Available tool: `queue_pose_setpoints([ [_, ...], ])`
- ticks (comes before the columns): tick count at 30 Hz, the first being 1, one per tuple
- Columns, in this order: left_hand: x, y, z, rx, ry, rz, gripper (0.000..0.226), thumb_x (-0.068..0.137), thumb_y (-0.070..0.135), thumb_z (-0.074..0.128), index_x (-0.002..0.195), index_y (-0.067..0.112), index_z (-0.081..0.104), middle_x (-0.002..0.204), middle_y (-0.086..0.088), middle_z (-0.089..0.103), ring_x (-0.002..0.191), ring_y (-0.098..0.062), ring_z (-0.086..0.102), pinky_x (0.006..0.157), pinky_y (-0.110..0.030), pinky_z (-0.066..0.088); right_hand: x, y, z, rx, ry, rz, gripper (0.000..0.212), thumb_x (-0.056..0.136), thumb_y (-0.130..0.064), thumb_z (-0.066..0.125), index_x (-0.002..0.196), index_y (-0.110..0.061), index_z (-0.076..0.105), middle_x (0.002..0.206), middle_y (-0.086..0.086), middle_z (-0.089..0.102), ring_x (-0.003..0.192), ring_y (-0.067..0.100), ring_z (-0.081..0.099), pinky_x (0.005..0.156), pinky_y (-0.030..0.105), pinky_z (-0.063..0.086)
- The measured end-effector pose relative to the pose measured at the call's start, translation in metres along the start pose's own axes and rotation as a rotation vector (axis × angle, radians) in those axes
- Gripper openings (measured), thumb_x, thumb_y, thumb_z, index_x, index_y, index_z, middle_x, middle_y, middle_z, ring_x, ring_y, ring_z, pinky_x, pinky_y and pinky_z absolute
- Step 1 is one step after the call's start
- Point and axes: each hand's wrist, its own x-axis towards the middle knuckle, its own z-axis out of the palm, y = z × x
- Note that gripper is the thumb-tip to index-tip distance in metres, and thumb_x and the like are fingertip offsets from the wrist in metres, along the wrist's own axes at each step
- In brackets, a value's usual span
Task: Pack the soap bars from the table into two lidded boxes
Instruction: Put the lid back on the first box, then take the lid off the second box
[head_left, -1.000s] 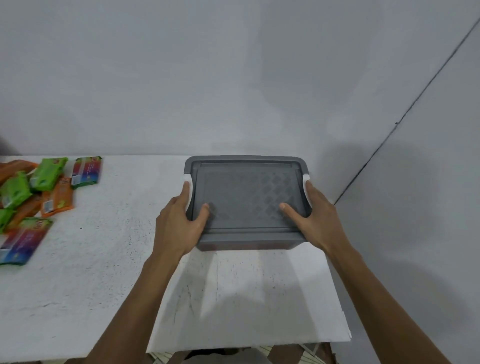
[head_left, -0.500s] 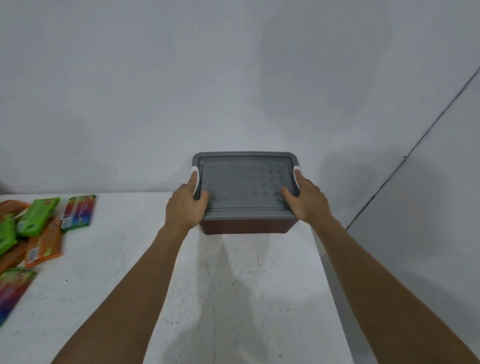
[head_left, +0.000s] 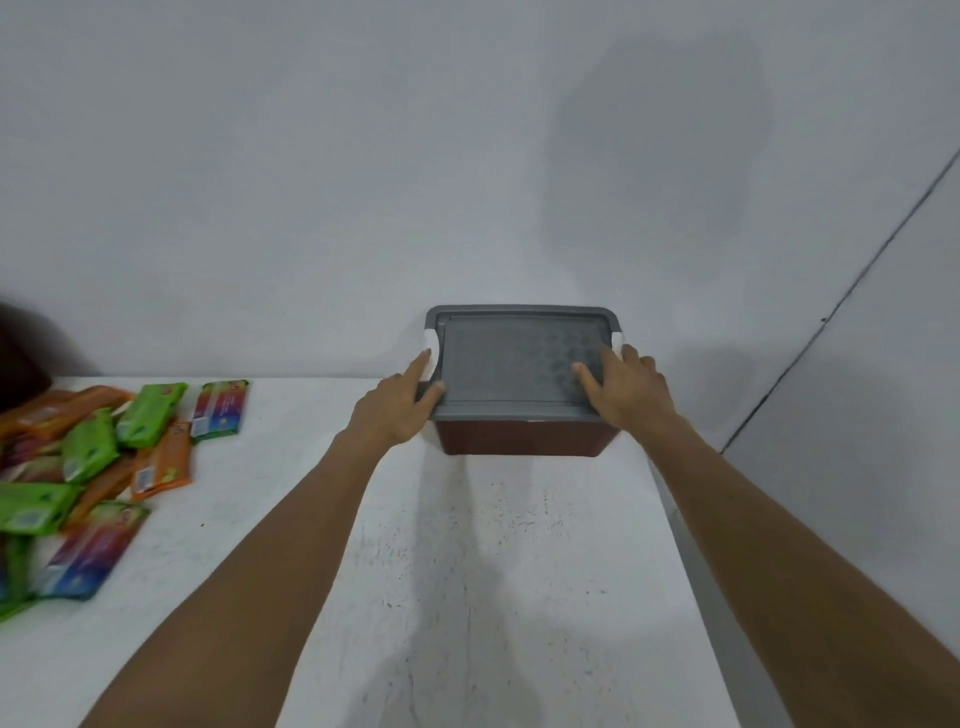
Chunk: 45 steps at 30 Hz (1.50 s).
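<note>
A brown box (head_left: 519, 439) with a grey lid (head_left: 519, 358) and white side latches stands at the back right of the white table (head_left: 493, 571), close to the wall. My left hand (head_left: 397, 410) grips the box's left side, thumb on the lid and index finger along the latch. My right hand (head_left: 631, 395) grips the right side, thumb on the lid. Several wrapped soap bars (head_left: 88, 452) in green, orange and rainbow wrappers lie in a loose pile at the table's left.
The table's right edge (head_left: 691, 571) runs just beside the box, with a grey wall beyond it. A dark rounded object (head_left: 21, 358) shows at the far left behind the soap pile. Bare tabletop lies between the pile and the box.
Both hands have carried the lidded box away from me toward the wall at the back of the table. The brown base now shows below the lid.
</note>
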Motion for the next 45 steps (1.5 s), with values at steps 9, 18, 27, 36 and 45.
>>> queue_pose_setpoints([
  [9, -0.026, -0.108, -0.07, 0.059, -0.043, -0.089, 0.063, 0.097, 0.056, 0.036, 0.149, 0.021, 0.031, 0.144, -0.013, 0.045, 0.135, -0.028, 0.041, 0.11, -0.043, 0.032, 0.003, -0.103, -0.011, 0.013, -0.104, -0.087, 0.066, 0.098, -0.059, 0.026, 0.146, -0.014, 0.035, 0.152, 0.025, 0.028, 0.14, 0.043, 0.025, 0.114, 0.055, 0.026],
  [18, -0.065, -0.275, -0.191, 0.249, 0.152, -0.217, 0.062, 0.096, 0.058, 0.033, 0.145, 0.02, 0.039, 0.14, -0.017, 0.044, 0.128, -0.037, 0.043, 0.106, -0.046, 0.036, 0.02, -0.323, 0.014, 0.127, -0.151, -0.247, 0.064, 0.098, -0.056, 0.032, 0.148, -0.016, 0.035, 0.145, 0.02, 0.04, 0.134, 0.04, 0.035, 0.109, 0.047, 0.031],
  [27, -0.125, -0.429, -0.301, 0.349, 0.465, -0.328, 0.06, 0.097, 0.051, 0.039, 0.145, 0.015, 0.036, 0.141, -0.014, 0.041, 0.127, -0.036, 0.036, 0.097, -0.051, 0.042, 0.019, -0.587, 0.045, 0.185, -0.206, -0.508, 0.066, 0.097, -0.059, 0.034, 0.146, -0.016, 0.037, 0.14, 0.021, 0.047, 0.13, 0.04, 0.042, 0.106, 0.048, 0.038],
  [36, -0.155, -0.533, -0.34, 0.277, 0.693, -0.555, 0.058, 0.097, 0.048, 0.042, 0.141, 0.011, 0.041, 0.145, -0.019, 0.036, 0.13, -0.038, 0.034, 0.096, -0.055, 0.04, 0.026, -0.758, 0.072, 0.264, -0.308, -0.67, 0.066, 0.096, -0.06, 0.036, 0.147, -0.018, 0.036, 0.138, 0.02, 0.049, 0.127, 0.038, 0.046, 0.103, 0.047, 0.041],
  [45, -0.149, -0.554, -0.32, -0.172, 0.739, -0.625, 0.051, 0.1, 0.046, 0.034, 0.145, 0.024, 0.026, 0.142, -0.022, 0.035, 0.12, -0.044, 0.046, 0.093, -0.054, 0.043, 0.043, -0.811, 0.107, 0.428, -0.435, -0.589, 0.081, 0.081, -0.066, 0.057, 0.149, -0.033, 0.026, 0.149, 0.01, 0.043, 0.133, 0.034, 0.044, 0.11, 0.049, 0.038],
])
